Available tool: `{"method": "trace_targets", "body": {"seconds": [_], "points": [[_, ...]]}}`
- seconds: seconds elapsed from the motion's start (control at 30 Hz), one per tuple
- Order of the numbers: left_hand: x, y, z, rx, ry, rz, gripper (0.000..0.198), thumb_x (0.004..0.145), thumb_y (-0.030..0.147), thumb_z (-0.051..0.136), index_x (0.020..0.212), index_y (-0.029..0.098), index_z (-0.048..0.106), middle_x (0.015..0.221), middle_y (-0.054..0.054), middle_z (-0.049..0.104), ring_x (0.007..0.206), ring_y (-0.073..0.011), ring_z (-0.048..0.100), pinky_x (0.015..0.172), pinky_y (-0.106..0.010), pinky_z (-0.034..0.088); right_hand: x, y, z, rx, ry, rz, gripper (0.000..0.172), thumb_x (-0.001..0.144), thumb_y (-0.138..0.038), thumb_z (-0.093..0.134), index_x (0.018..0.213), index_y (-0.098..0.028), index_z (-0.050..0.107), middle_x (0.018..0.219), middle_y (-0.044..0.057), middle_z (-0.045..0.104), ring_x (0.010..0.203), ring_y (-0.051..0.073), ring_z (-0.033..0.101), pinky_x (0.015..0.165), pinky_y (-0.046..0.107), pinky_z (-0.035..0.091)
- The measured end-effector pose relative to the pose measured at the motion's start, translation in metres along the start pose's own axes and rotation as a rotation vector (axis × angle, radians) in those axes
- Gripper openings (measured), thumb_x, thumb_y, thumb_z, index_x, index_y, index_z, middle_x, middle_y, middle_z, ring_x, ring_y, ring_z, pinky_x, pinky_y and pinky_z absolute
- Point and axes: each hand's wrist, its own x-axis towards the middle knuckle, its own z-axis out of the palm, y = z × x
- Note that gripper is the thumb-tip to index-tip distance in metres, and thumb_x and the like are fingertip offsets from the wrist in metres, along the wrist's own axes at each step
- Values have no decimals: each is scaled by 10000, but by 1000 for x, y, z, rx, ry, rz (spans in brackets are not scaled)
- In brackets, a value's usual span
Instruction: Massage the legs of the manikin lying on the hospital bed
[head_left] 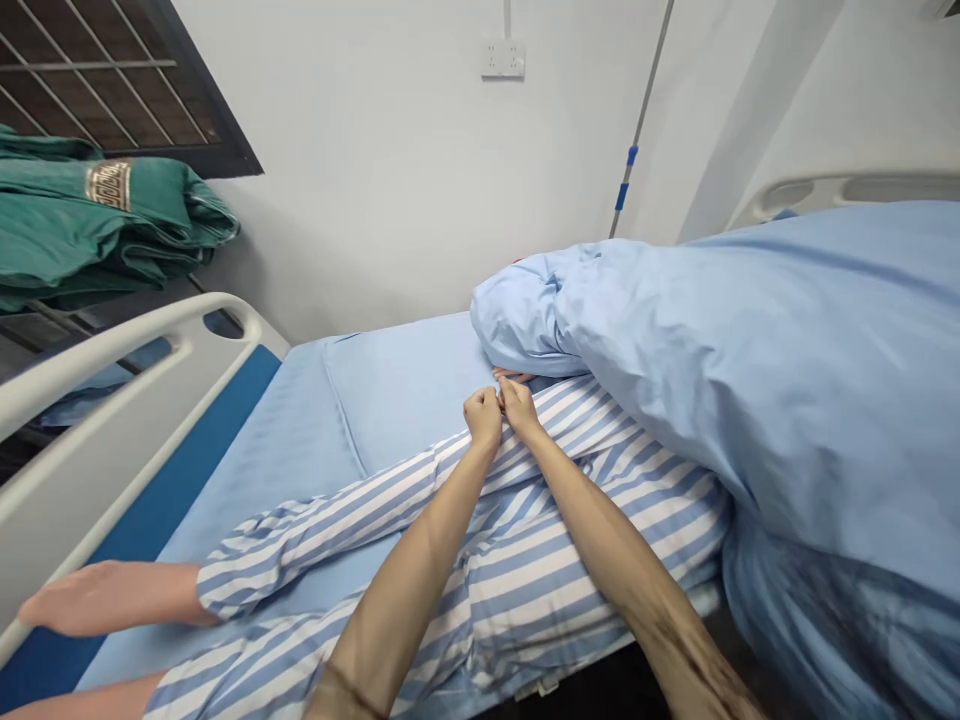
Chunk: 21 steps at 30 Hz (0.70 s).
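The left hand (482, 418) and right hand (519, 407) pinch the striped gown (592, 500) tight, so a hard tug could rip it.

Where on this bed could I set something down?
Bare blue sheet shows between the bed rail and the striped sleeve, up to the bunched blue duvet. Crowded around the left hand and right hand, pinching the striped top by the duvet.

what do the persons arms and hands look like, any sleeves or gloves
Both arms are bare, with no sleeves or gloves on the left hand or right hand. A thin dark band circles the left forearm.
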Motion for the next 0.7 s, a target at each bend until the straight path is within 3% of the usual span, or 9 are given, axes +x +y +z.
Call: {"method": "trace_targets", "body": {"seconds": [0.1,0.2,0.4,0.47,0.57,0.7], "points": [[-2,2,10,116,51,20,317,806,287,389,505,190,415,529,11,498,558,-107,430,561,-236,308,3,2,-2,47,56,18,416,862,-505,344,575,-204,324,518,-43,366,505,84,351,524,221,322],[-5,-3,11,263,70,54,334,837,304,381,526,193,432,586,-4,557,599,-119,454,588,-249,297,3,-2,-4,-60,74,-11,386,884,-444,326,591,-195,360,552,-25,421,547,93,388,549,220,336],[-5,-12,9,344,27,86,367,895,307,310,576,197,455,644,-26,599,615,-121,479,604,-248,293,4,-21,-18,-734,-122,-100,365,924,-371,340,746,-165,583,717,71,625,667,145,534,638,242,357],[-6,-11,9,356,19,88,371,894,315,313,571,197,453,639,-26,598,609,-121,473,596,-248,283,4,-22,-22,-840,-152,-134,379,935,-382,330,817,-165,617,781,93,655,702,156,566,657,245,350],[-8,-8,9,362,22,89,372,881,312,333,549,194,450,632,-26,600,611,-122,472,597,-249,283,3,-15,-24,-774,-104,-100,430,955,-354,270,777,-170,614,790,80,664,702,144,570,650,234,331],[-8,-5,8,370,-12,107,350,858,294,359,545,191,478,624,-19,599,612,-121,473,596,-245,294,4,-1,-22,-547,-26,-72,459,944,-416,275,660,-176,543,660,31,603,620,126,505,594,225,309]]}}
